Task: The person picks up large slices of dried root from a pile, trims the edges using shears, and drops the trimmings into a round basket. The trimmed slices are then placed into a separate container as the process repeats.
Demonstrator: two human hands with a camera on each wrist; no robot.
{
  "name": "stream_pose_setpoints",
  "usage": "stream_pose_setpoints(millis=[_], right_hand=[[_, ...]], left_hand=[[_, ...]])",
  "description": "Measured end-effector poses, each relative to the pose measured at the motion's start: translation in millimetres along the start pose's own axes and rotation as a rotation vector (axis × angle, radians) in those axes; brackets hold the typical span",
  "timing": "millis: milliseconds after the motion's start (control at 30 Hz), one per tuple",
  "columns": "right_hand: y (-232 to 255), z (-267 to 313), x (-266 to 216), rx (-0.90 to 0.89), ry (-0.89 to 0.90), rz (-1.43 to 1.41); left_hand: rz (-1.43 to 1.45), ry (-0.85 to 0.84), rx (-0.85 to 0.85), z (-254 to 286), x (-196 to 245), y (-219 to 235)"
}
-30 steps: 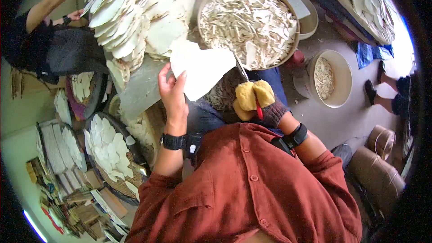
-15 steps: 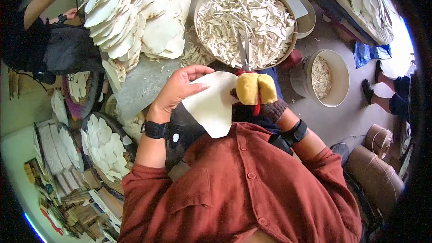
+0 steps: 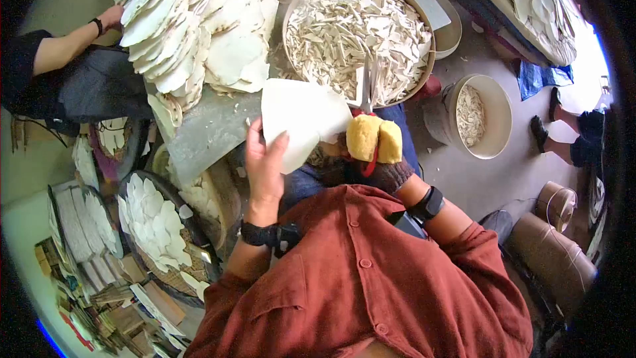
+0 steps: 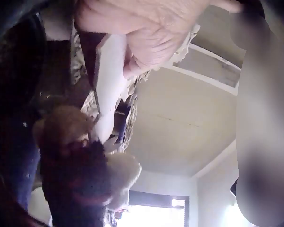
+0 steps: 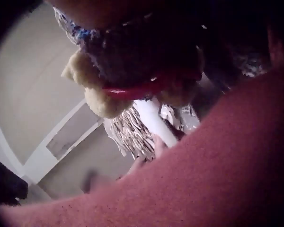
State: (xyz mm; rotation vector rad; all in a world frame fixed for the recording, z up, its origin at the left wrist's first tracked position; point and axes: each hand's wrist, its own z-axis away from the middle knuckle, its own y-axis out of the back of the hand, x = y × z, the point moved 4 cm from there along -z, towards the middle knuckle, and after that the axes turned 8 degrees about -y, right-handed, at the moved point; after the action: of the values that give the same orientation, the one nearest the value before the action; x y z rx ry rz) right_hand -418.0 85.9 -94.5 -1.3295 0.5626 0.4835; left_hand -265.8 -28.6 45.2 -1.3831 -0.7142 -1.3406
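Observation:
My left hand [image 3: 265,166] pinches a thin, stiff white sheet [image 3: 298,116] by its lower left edge, thumb on the upper face. In the left wrist view the same sheet [image 4: 111,66] appears edge-on between thumb and fingers. My right hand [image 3: 377,149] wears a dark knitted glove with thick yellow padding [image 3: 363,138] and grips red-handled scissors [image 3: 372,83]. Their blades point away from me over the rim of a round tub, just right of the sheet. A narrow white strip [image 3: 360,86] lies alongside the blades. The right wrist view shows the red handle [image 5: 132,91] under the glove.
The round tub [image 3: 432,59] is full of white offcuts. Overlapping white sheets [image 3: 199,26] are piled on the grey table [image 3: 209,139] to its left. A white bucket [image 3: 507,119] with offcuts stands right. Another person's arm [image 3: 73,46] reaches in at upper left.
The sheet was swung down toward my body, then raised and turned, and now lies left of the blades. A narrow strip now shows beside the scissors. The other person's arm has shifted.

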Motion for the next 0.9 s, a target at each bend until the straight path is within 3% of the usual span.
stream_pose_setpoints(millis=[67, 100, 133, 167, 200, 267, 333, 400, 433, 500, 633, 700, 833, 900], right_hand=[[10.9, -2.0, 6.7, 0.046, -0.151, -0.443], [13.0, 5.1, 2.7, 0.004, -0.125, 0.045], [-7.0, 8.3, -18.5, 0.007, -0.050, 0.756], [-28.2, 11.6, -40.7, 0.026, 0.056, 1.228], [1.0, 8.2, -7.6, 0.086, 0.189, 1.068], [-1.2, 10.9, -13.6, 0.075, 0.159, 0.954], [-6.4, 9.7, -9.2, -0.017, -0.004, 0.379], [-36.5, 9.4, -24.6, -0.170, -0.289, -0.304], [-44.8, 6.8, -27.9, -0.238, -0.302, -0.432], [-44.7, 5.8, -28.7, -0.258, -0.306, -0.450], [-23.9, 8.5, -23.1, -0.119, -0.191, 0.188], [-19.1, 7.0, -12.4, -0.101, -0.343, -0.353], [-31.7, 9.2, -40.1, -0.119, -0.051, 0.566], [-44.6, 12.8, -54.0, -0.047, -0.032, 0.865]], left_hand=[[-0.034, -0.074, -0.018, -3.0, 0.1, 6.3], [-0.062, -0.037, -0.089, -14.3, 5.9, 13.8], [-0.051, 0.008, -0.121, -19.1, 7.2, 17.0], [-0.039, 0.052, -0.154, -23.0, 7.7, 18.5], [-0.061, 0.082, -0.201, -27.6, 8.4, 19.1], [-0.104, 0.143, -0.297, -37.2, 8.5, 18.4], [-0.109, 0.145, -0.373, -48.1, 10.0, 12.9], [-0.145, 0.176, -0.448, -59.3, 10.9, 11.7], [-0.159, 0.176, -0.469, -65.2, 11.0, 12.0], [-0.188, 0.172, -0.511, -74.4, 10.2, 10.9], [-0.264, 0.250, -0.635, -74.3, 12.3, 0.0], [-0.265, 0.280, -0.636, -75.7, 8.1, -1.2], [-0.275, 0.300, -0.651, -78.1, 4.0, -3.2], [-0.255, 0.335, -0.669, -82.4, 0.3, 1.8]])
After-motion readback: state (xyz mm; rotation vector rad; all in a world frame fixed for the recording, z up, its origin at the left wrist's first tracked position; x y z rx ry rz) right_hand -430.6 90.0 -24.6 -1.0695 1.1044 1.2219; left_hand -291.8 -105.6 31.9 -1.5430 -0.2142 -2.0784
